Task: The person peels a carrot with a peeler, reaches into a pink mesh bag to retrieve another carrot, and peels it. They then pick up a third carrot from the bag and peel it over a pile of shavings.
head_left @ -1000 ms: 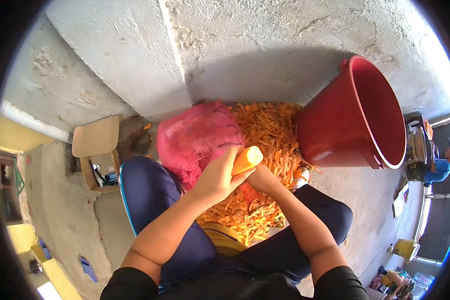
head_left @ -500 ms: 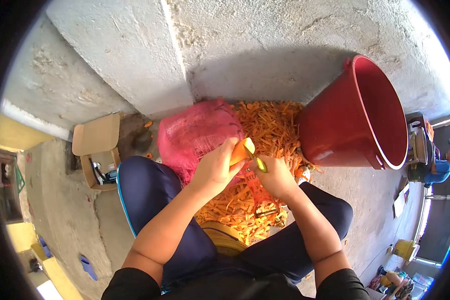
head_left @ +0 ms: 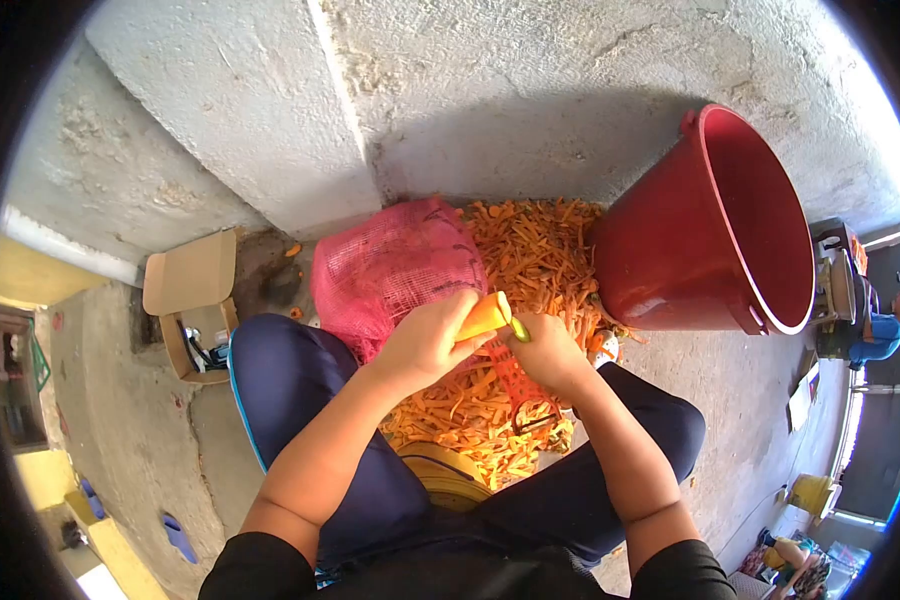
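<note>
Hemmed in ahead by a concrete wall (head_left: pixel 490 100), with a red bucket (head_left: pixel 715 225) blocking the right and a pink mesh sack (head_left: pixel 395 265) crowding the left. Ground between them buried under a heap of carrot peelings (head_left: pixel 530 250). Both knees (head_left: pixel 290 370) closing off the sides near the body. Open cardboard box (head_left: pixel 190 300) standing farther left against the wall. Bare concrete floor (head_left: pixel 750 390) open to the right, beyond the bucket, and to the far left.
</note>
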### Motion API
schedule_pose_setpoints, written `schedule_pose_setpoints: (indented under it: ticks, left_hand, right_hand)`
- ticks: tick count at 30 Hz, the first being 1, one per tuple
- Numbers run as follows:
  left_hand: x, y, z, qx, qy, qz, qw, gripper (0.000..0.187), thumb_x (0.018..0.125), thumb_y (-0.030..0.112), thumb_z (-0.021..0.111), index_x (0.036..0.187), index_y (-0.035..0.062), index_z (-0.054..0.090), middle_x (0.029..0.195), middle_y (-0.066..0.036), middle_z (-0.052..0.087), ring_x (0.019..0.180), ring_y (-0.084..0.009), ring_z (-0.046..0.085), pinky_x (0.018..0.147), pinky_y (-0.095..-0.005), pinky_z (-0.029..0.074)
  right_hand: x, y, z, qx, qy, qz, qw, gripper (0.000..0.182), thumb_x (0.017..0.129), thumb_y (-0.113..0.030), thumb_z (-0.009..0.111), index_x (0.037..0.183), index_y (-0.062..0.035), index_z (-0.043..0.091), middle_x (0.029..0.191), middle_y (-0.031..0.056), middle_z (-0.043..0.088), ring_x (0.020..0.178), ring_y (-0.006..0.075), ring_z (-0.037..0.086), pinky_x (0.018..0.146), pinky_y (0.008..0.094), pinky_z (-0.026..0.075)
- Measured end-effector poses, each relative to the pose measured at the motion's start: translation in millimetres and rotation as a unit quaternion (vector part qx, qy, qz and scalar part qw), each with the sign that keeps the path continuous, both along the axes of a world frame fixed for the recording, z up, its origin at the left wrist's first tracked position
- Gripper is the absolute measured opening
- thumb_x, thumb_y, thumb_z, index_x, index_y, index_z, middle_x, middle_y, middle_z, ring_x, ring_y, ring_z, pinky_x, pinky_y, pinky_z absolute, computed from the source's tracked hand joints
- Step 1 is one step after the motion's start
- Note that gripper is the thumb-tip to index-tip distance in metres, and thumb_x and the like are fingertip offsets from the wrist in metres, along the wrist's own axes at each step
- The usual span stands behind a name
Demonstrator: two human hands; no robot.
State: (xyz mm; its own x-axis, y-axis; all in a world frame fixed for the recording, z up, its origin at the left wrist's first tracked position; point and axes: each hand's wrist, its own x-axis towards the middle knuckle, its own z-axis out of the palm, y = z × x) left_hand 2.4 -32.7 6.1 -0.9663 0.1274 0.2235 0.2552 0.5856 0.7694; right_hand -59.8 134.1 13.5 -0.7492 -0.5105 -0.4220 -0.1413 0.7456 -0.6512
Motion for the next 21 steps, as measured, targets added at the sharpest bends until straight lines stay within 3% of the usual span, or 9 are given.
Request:
schedule_pose_setpoints:
  ticks: [3, 7, 9, 11, 12, 16, 19, 20, 21]
  left_hand:
    - [1, 0, 1, 0.029, -0.024, -0.041, 0.998, 0.039, 0.071, 0.015, 0.062, 0.101, 0.0019, 0.041, 0.084, -0.016, 0.052, 0.077, -0.0334, 0.053, 0.063, -0.0367, 0.043]
    - [12, 23, 13, 0.085, -0.047, -0.165, 0.981, 0.046, 0.07, 0.018, 0.063, 0.108, 0.0053, 0.04, 0.09, -0.017, 0.053, 0.082, -0.0326, 0.053, 0.068, -0.0368, 0.042]
    - [8, 22, 3, 0.062, -0.075, -0.134, 0.986, 0.043, 0.071, 0.019, 0.063, 0.106, 0.005, 0.041, 0.088, -0.016, 0.054, 0.08, -0.0327, 0.054, 0.067, -0.0369, 0.042]
    - [7, 19, 8, 0.098, -0.049, -0.094, 0.99, 0.04, 0.072, 0.019, 0.062, 0.104, 0.0047, 0.043, 0.087, -0.016, 0.054, 0.079, -0.0332, 0.054, 0.066, -0.0372, 0.042]
    - [7, 18, 10, 0.114, -0.036, -0.077, 0.99, 0.038, 0.072, 0.019, 0.062, 0.103, 0.0046, 0.043, 0.087, -0.016, 0.054, 0.078, -0.0334, 0.054, 0.065, -0.0373, 0.042]
    - [4, 18, 3, -0.025, -0.11, -0.053, 0.992, 0.036, 0.073, 0.021, 0.061, 0.102, 0.0058, 0.046, 0.094, -0.015, 0.055, 0.083, -0.0307, 0.055, 0.069, -0.036, 0.044]
    - [-1, 17, -17, -0.274, -0.194, -0.161, 0.928, 0.029, 0.07, 0.022, 0.06, 0.094, 0.0076, 0.051, 0.089, -0.013, 0.057, 0.08, -0.0284, 0.056, 0.068, -0.0358, 0.046]
    - [-3, 20, -17, -0.329, -0.242, -0.195, 0.892, 0.02, 0.068, 0.022, 0.059, 0.082, 0.009, 0.055, 0.08, -0.01, 0.057, 0.076, -0.0267, 0.057, 0.066, -0.0365, 0.046]
    - [-9, 27, -14, -0.332, -0.208, -0.227, 0.892, 0.018, 0.069, 0.022, 0.058, 0.08, 0.0095, 0.055, 0.077, -0.009, 0.057, 0.074, -0.0268, 0.057, 0.065, -0.0372, 0.046]
  right_hand:
    - [-1, -1, -1, -0.008, -0.021, -0.003, 1.0, 0.027, 0.078, -0.026, 0.048, 0.077, -0.0001, 0.057, 0.073, 0.0219, 0.057, 0.073, 0.0367, 0.055, 0.064, 0.041, 0.043]
    - [-18, 9, -48, 0.028, -0.056, -0.065, 0.996, 0.026, 0.07, -0.026, 0.055, 0.072, -0.001, 0.059, 0.066, 0.0187, 0.058, 0.065, 0.0313, 0.059, 0.056, 0.0381, 0.045]
    - [-19, 9, -99, 0.022, -0.042, 0.035, 0.998, 0.024, 0.067, -0.026, 0.057, 0.071, -0.0025, 0.06, 0.065, 0.0179, 0.059, 0.066, 0.0314, 0.059, 0.056, 0.038, 0.046]
    - [-8, 22, -140, -0.134, -0.006, 0.18, 0.975, 0.03, 0.07, -0.03, 0.055, 0.087, -0.0048, 0.059, 0.083, 0.0173, 0.06, 0.079, 0.0299, 0.059, 0.065, 0.037, 0.047]
    - [4, 15, -153, -0.089, -0.016, 0.207, 0.974, 0.031, 0.071, -0.028, 0.054, 0.093, -0.0066, 0.056, 0.089, 0.0162, 0.059, 0.081, 0.0287, 0.058, 0.066, 0.037, 0.047]
    - [30, -9, -94, 0.221, -0.063, 0.382, 0.895, 0.034, 0.074, -0.026, 0.049, 0.106, -0.0118, 0.05, 0.098, 0.0121, 0.058, 0.085, 0.0255, 0.058, 0.07, 0.0375, 0.046]
    - [37, -13, -69, 0.256, -0.096, 0.377, 0.885, 0.033, 0.076, -0.026, 0.048, 0.106, -0.0135, 0.05, 0.096, 0.0124, 0.058, 0.087, 0.0251, 0.057, 0.074, 0.0376, 0.045]
    - [37, -13, -56, 0.242, -0.116, 0.332, 0.905, 0.028, 0.069, -0.015, 0.048, 0.094, -0.0077, 0.059, 0.097, 0.0142, 0.058, 0.087, 0.0254, 0.057, 0.076, 0.0386, 0.043]
    - [42, -6, -87, 0.198, -0.094, 0.321, 0.921, 0.029, 0.069, -0.015, 0.049, 0.095, -0.0076, 0.059, 0.098, 0.0145, 0.058, 0.09, 0.0255, 0.056, 0.078, 0.0384, 0.042]
